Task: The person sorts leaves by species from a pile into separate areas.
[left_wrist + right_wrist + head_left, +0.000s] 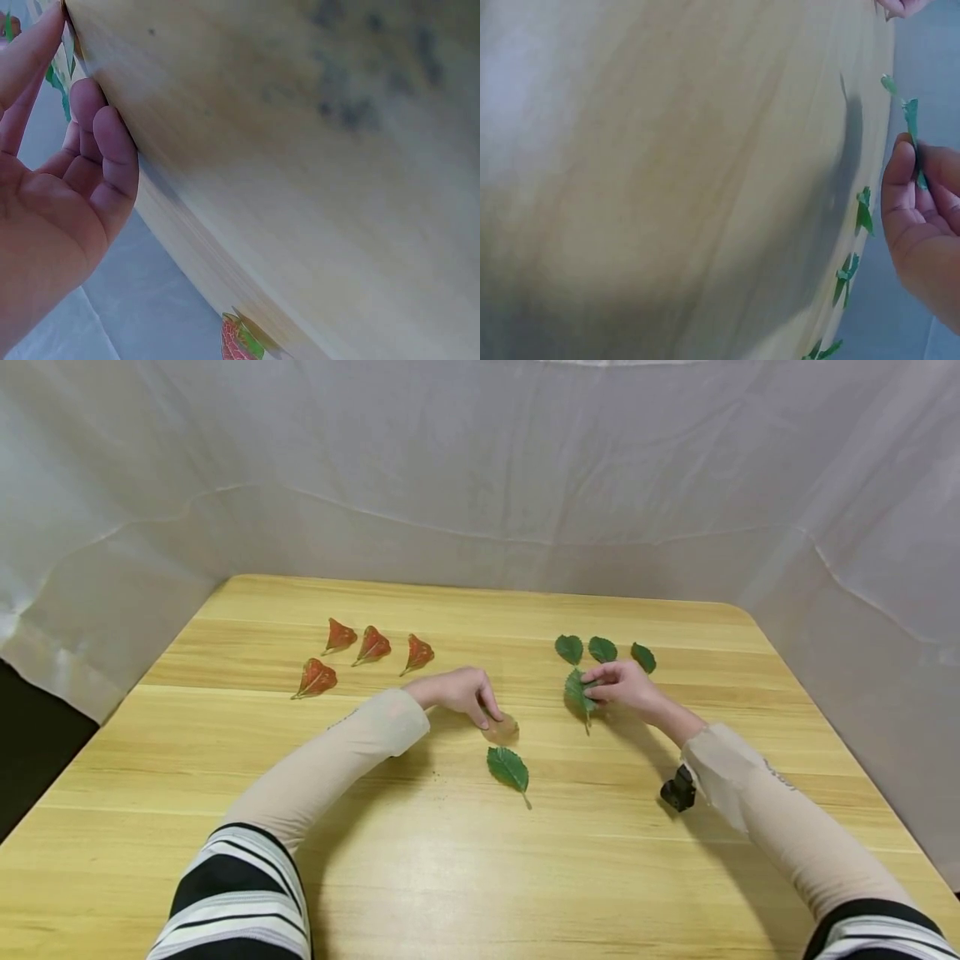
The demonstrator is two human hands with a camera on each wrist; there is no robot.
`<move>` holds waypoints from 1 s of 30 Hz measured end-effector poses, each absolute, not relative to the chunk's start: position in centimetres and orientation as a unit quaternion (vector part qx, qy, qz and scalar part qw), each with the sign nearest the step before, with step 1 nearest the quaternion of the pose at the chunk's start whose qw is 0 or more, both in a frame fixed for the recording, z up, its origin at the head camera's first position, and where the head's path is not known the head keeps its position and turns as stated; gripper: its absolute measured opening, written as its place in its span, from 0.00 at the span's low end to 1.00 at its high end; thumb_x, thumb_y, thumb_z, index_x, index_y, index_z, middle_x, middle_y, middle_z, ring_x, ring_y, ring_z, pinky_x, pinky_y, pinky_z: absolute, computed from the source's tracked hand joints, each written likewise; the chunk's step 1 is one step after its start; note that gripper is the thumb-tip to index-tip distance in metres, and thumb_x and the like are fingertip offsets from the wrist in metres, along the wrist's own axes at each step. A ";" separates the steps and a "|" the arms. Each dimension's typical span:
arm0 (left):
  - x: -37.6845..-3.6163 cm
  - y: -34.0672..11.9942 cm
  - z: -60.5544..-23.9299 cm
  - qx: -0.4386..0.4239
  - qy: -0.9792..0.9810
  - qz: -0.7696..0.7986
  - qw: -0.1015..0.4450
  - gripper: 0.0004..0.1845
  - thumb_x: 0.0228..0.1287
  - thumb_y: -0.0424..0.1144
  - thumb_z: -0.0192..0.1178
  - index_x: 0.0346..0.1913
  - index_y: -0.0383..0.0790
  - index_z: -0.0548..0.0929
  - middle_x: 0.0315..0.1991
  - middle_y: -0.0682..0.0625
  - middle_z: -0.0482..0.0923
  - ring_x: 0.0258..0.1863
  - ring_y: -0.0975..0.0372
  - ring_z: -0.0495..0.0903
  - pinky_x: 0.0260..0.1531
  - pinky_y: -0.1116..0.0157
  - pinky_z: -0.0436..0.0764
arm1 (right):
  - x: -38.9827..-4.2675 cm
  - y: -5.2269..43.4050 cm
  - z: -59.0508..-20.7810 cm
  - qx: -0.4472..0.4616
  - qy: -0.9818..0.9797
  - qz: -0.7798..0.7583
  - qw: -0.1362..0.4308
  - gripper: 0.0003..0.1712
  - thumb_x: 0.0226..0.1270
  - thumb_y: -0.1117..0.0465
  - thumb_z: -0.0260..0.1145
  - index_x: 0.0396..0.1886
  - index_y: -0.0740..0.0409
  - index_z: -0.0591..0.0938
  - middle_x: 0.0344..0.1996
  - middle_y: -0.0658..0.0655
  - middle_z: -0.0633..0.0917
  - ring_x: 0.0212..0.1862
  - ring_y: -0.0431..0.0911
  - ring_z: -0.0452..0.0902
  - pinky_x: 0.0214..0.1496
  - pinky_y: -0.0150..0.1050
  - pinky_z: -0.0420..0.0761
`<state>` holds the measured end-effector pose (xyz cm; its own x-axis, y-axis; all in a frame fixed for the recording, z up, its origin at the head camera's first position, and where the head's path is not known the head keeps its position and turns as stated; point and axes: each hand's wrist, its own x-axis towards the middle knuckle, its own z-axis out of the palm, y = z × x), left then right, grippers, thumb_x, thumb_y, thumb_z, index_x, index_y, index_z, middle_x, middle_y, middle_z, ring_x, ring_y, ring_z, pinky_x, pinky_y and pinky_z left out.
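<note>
My left hand (462,693) reaches down with its thumb and fingertips together at the edge of a tan leaf (504,731), pinching it at the table. In the left wrist view that leaf is mostly out of sight, and the left hand (82,165) has its other fingers bent against the tabletop. Just in front of the tan leaf lies a green leaf (507,767) with its stem toward me. My right hand (628,685) pinches another green leaf (577,692) by its side. The right wrist view shows this leaf (910,124) held off the table between thumb and fingers.
Several red leaves (315,677) lie at the back left of the wooden table (450,877). Beyond my right hand are three green leaves (602,649) in a row. A small black camera (678,789) hangs under the right wrist. Pale curtains (480,460) surround the table's far side.
</note>
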<state>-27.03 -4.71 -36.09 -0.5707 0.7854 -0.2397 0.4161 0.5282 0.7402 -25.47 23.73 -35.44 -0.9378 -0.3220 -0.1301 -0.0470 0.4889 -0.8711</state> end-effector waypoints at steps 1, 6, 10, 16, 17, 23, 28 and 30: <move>-27.0 -4.7 -36.1 0.364 0.826 0.320 0.286 0.10 0.45 0.27 0.67 0.35 0.34 0.85 0.38 0.47 0.81 0.35 0.63 0.79 0.36 0.70 0.76 | -25.5 23.8 -35.5 -0.103 0.853 -0.491 0.143 0.15 0.57 0.74 0.61 0.43 0.79 0.74 0.26 0.57 0.80 0.25 0.40 0.76 0.32 0.37 0.78; -27.0 -4.7 -36.0 0.363 0.828 0.319 0.285 0.10 0.45 0.27 0.67 0.35 0.35 0.85 0.38 0.47 0.81 0.35 0.63 0.79 0.36 0.71 0.76 | -25.5 23.9 -36.1 -0.083 0.861 -0.476 0.163 0.16 0.56 0.72 0.63 0.43 0.78 0.75 0.26 0.55 0.80 0.25 0.40 0.75 0.30 0.34 0.77; -26.9 -4.7 -36.0 0.361 0.828 0.320 0.287 0.10 0.45 0.27 0.67 0.35 0.34 0.85 0.38 0.46 0.81 0.35 0.63 0.79 0.36 0.71 0.76 | -25.7 23.9 -36.4 -0.089 0.870 -0.456 0.167 0.15 0.56 0.72 0.63 0.43 0.77 0.76 0.26 0.55 0.81 0.25 0.40 0.75 0.29 0.33 0.76; -26.9 -4.7 -36.1 0.361 0.825 0.324 0.289 0.10 0.46 0.27 0.66 0.35 0.34 0.84 0.37 0.46 0.81 0.36 0.63 0.79 0.36 0.71 0.76 | -25.7 23.7 -36.5 -0.094 0.883 -0.430 0.162 0.13 0.56 0.73 0.62 0.42 0.76 0.77 0.29 0.57 0.81 0.27 0.41 0.74 0.30 0.33 0.76; -26.9 -4.7 -36.1 0.361 0.825 0.325 0.289 0.10 0.46 0.27 0.66 0.35 0.34 0.85 0.38 0.46 0.81 0.36 0.63 0.79 0.36 0.71 0.76 | -25.7 23.7 -36.5 -0.093 0.886 -0.425 0.160 0.13 0.56 0.73 0.61 0.42 0.76 0.77 0.30 0.58 0.81 0.27 0.41 0.74 0.30 0.33 0.76; -26.9 -4.8 -36.0 0.364 0.822 0.329 0.289 0.10 0.46 0.26 0.66 0.36 0.33 0.84 0.38 0.46 0.81 0.36 0.63 0.79 0.36 0.70 0.76 | -25.7 23.5 -36.6 -0.097 0.906 -0.387 0.142 0.11 0.55 0.73 0.62 0.39 0.74 0.79 0.35 0.63 0.80 0.27 0.40 0.71 0.28 0.31 0.73; -26.9 -4.9 -36.1 0.361 0.820 0.333 0.293 0.10 0.46 0.26 0.66 0.36 0.33 0.84 0.37 0.46 0.81 0.36 0.62 0.79 0.36 0.70 0.76 | -25.7 23.5 -36.8 -0.108 0.918 -0.360 0.128 0.11 0.54 0.72 0.64 0.38 0.73 0.80 0.37 0.65 0.80 0.28 0.42 0.72 0.27 0.32 0.73; -27.0 -4.9 -36.1 0.362 0.821 0.331 0.292 0.10 0.46 0.26 0.66 0.36 0.33 0.84 0.37 0.46 0.81 0.37 0.62 0.79 0.37 0.70 0.76 | -25.7 23.5 -36.8 -0.113 0.921 -0.353 0.124 0.11 0.54 0.72 0.64 0.38 0.73 0.80 0.37 0.66 0.80 0.30 0.44 0.73 0.28 0.32 0.73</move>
<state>-26.96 -4.85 -36.11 -0.5684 0.7871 -0.2395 0.4005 0.5190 0.7551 -25.66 23.54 -36.82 -0.9440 -0.2949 -0.1480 -0.1205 0.7257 -0.6773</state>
